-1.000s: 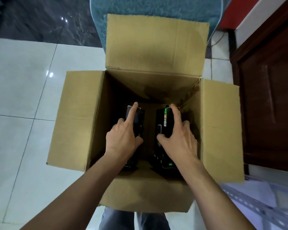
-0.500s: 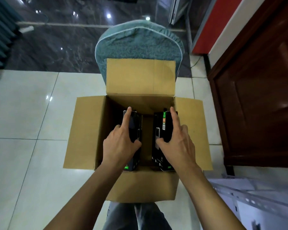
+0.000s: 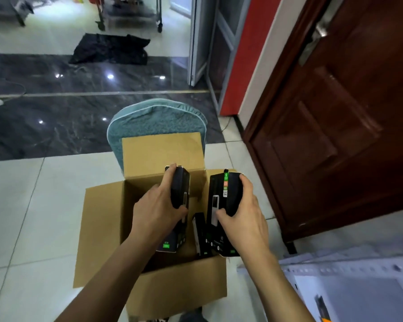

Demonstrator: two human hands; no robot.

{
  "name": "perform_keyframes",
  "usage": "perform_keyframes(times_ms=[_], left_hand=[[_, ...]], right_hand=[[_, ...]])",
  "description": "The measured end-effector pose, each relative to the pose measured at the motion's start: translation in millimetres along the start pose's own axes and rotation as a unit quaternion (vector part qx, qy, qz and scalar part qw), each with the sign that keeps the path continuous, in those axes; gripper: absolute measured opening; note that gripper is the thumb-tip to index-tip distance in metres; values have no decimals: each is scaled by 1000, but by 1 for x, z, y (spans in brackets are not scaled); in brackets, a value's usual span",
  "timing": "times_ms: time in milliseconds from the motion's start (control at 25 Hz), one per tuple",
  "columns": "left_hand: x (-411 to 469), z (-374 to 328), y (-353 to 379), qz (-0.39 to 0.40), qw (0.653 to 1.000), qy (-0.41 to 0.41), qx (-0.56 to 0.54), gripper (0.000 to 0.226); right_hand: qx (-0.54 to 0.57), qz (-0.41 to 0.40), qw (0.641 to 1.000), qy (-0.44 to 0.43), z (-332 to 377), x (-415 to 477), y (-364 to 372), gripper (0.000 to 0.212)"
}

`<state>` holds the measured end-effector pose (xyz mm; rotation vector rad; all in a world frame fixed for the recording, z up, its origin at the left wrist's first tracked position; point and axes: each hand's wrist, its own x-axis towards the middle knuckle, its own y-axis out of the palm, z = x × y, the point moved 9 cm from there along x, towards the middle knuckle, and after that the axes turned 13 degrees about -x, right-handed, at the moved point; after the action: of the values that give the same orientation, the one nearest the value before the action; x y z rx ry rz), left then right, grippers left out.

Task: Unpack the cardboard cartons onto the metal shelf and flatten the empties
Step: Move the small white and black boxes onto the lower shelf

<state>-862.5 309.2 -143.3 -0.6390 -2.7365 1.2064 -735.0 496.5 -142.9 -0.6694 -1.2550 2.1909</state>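
Left hand (image 3: 158, 212) and right hand (image 3: 242, 219) have risen, fingers curled round the left box (image 3: 181, 184) and right box (image 3: 230, 189) above the carton (image 3: 98, 228) at lower centre; keep both upright toward the metal shelf (image 3: 335, 268) lower right.

The floor (image 3: 21, 205) has big white tiles up close and dark shiny stone farther away. The open brown carton (image 3: 98, 228) sits over the white tiles. A fuzzy blue-green thing (image 3: 156, 119) is just behind it. A black cloth (image 3: 110, 48) lies on the floor far off.
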Motion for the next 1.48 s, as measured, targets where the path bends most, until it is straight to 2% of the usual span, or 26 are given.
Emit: perform_keyframes(times_ms=[320,720,880,1280,1480], left_hand=[[-4,-56,-24,56,996,66,-20,106],[-50,-122,-11,138,970,200,-20,104],[-77,-149,3,169,952,256,-15,104],[-158,-207,48,267,897,352,-25,102],[-209,-237,66,288,868,403,-33,102]], right_hand=[[1,-82,993,86,0,-53,-57,88],[36,-210,954,209,-32,-145,-109,85],[39,-256,934,245,-49,-187,-123,86],[34,-317,877,360,-102,-298,-141,85],[32,-339,848,406,-134,-352,-150,87]])
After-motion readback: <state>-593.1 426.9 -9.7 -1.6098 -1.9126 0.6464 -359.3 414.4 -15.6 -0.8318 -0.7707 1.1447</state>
